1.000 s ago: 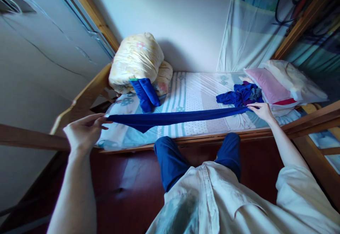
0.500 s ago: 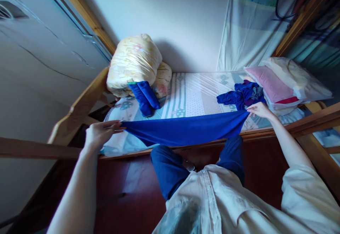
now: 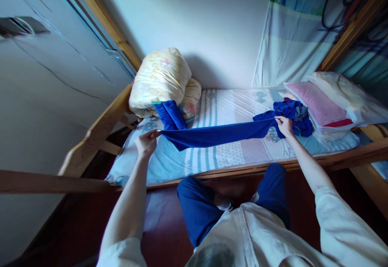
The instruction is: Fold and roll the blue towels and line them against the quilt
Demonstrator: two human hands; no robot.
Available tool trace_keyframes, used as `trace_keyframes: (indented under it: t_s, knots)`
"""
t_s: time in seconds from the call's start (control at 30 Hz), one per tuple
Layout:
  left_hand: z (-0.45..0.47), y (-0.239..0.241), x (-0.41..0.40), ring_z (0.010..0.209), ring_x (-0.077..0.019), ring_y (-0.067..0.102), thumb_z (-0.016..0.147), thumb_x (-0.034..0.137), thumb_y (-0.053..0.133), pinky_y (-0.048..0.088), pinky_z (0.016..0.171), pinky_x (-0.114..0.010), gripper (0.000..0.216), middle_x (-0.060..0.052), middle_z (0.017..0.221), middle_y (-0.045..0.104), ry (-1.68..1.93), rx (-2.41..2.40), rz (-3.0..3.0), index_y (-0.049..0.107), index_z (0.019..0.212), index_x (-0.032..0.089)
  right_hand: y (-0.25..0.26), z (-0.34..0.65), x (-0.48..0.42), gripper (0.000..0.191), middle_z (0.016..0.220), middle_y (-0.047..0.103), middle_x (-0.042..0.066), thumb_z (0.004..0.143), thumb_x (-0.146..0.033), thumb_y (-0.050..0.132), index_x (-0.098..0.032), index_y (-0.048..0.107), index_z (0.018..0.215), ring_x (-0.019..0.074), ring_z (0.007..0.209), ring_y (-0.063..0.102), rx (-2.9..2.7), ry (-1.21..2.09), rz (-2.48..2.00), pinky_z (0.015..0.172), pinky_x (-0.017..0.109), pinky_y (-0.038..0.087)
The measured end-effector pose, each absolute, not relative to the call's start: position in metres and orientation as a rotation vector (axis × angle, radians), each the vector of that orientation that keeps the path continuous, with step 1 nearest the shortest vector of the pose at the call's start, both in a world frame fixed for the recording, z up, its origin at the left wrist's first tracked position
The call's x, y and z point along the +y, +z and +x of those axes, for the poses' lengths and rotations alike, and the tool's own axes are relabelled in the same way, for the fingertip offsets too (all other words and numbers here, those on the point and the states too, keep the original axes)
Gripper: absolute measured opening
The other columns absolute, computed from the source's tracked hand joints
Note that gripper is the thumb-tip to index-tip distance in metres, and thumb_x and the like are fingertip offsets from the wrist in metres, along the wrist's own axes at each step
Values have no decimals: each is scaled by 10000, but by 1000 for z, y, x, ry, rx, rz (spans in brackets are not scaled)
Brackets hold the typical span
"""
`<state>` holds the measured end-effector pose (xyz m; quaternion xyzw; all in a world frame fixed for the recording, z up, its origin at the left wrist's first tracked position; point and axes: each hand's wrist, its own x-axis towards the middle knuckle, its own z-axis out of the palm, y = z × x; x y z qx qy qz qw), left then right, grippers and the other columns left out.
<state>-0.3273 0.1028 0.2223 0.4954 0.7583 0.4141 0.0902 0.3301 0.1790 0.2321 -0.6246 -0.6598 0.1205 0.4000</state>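
A long blue cloth (image 3: pixel 216 135) is stretched flat just above the striped mattress (image 3: pixel 218 160). My left hand (image 3: pixel 146 143) pinches its left end near the foot of the bed. My right hand (image 3: pixel 283 125) grips its right end, close to a heap of crumpled blue clothes (image 3: pixel 292 112). Both arms reach forward over the wooden bed rail (image 3: pixel 336 160). A folded blue garment (image 3: pixel 170 114) leans against a rolled yellow duvet (image 3: pixel 159 82) beyond my left hand.
A pink pillow (image 3: pixel 317 105) and a white pillow (image 3: pixel 348 97) lie at the right end of the bed. A wooden frame post (image 3: pixel 97 131) and grey wardrobe doors (image 3: pixel 45 97) stand at the left. A cloth hangs on the wall (image 3: pixel 291 45). Dark red floor is below.
Both hands have moved forward over the mattress with the blue cloth, and closer together. The cloth, hanging wide a moment ago, is now pulled into a narrower flat band.
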Motion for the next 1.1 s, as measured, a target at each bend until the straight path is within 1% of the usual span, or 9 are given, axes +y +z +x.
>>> trace_keyframes:
  t_s: [0.1, 0.17, 0.27, 0.4, 0.47, 0.63, 0.8, 0.97, 1.1]
  knots:
    - [-327, 203, 103, 927, -191, 693, 837, 195, 635, 543, 875, -286, 226, -72, 956, 787, 1302, 2239, 1382, 752, 976, 61, 216, 327, 178, 277, 1166, 780, 150, 930, -244, 540, -157, 778, 1041, 265, 1099, 740, -1719, 273, -1548, 1047, 405, 555]
    - [-326, 184, 98, 963, -201, 698, 847, 218, 618, 539, 893, -292, 241, -100, 1039, 784, 1295, 2200, 1451, 761, 981, 77, 203, 324, 174, 288, 1187, 772, 154, 946, -263, 522, -168, 775, 1046, 266, 1125, 726, -1756, 250, -1548, 1073, 413, 536]
    - [-325, 150, 85, 934, -219, 712, 859, 266, 605, 539, 861, -298, 240, -109, 1044, 783, 1190, 2194, 1503, 776, 950, 124, 175, 320, 167, 313, 1197, 762, 179, 956, -276, 497, -157, 775, 1038, 279, 1124, 720, -1795, 261, -1574, 1075, 434, 530]
    - [-319, 105, 66, 747, -179, 657, 860, 255, 606, 504, 768, -285, 217, -98, 1003, 785, 965, 2255, 1440, 771, 937, 138, 129, 318, 156, 320, 1165, 769, 184, 926, -249, 492, -149, 782, 1016, 290, 1108, 725, -1849, 379, -1661, 1059, 456, 538]
    - [-315, 85, 58, 716, -167, 626, 874, 241, 598, 474, 736, -274, 205, -104, 976, 780, 837, 2268, 1411, 760, 936, 132, 106, 318, 149, 334, 1160, 772, 178, 910, -224, 484, -146, 786, 1029, 292, 1096, 727, -1876, 430, -1735, 1043, 461, 546]
    - [-305, 41, 42, 887, -215, 653, 897, 192, 563, 462, 788, -279, 188, -132, 974, 748, 510, 2294, 1393, 739, 917, 129, 64, 317, 124, 365, 1191, 759, 154, 907, -134, 464, -155, 799, 1049, 288, 1135, 689, -2141, 404, -1940, 1016, 395, 537]
    - [-304, 18, 31, 1072, -283, 619, 884, 116, 488, 481, 849, -325, 264, -151, 1053, 738, 160, 2151, 1695, 750, 901, 147, 44, 315, 108, 337, 1098, 757, 164, 906, -68, 488, -190, 801, 930, 313, 1164, 630, -2322, 394, -2053, 987, 401, 512]
    - [-305, 14, 28, 1094, -280, 608, 905, 74, 411, 472, 847, -327, 368, -146, 1065, 719, -178, 2101, 1926, 742, 1050, 141, 41, 314, 107, 406, 1173, 732, 196, 937, -37, 423, -176, 800, 1004, 325, 1193, 594, -2511, 348, -2148, 993, 411, 482]
    - [-314, 14, 21, 1115, -290, 613, 870, 30, 422, 483, 861, -352, 408, -155, 1093, 710, -289, 2069, 2025, 732, 1112, 141, 43, 318, 99, 403, 1225, 710, 202, 953, -36, 416, -153, 790, 1050, 311, 1177, 589, -2520, 366, -2228, 1001, 382, 457]
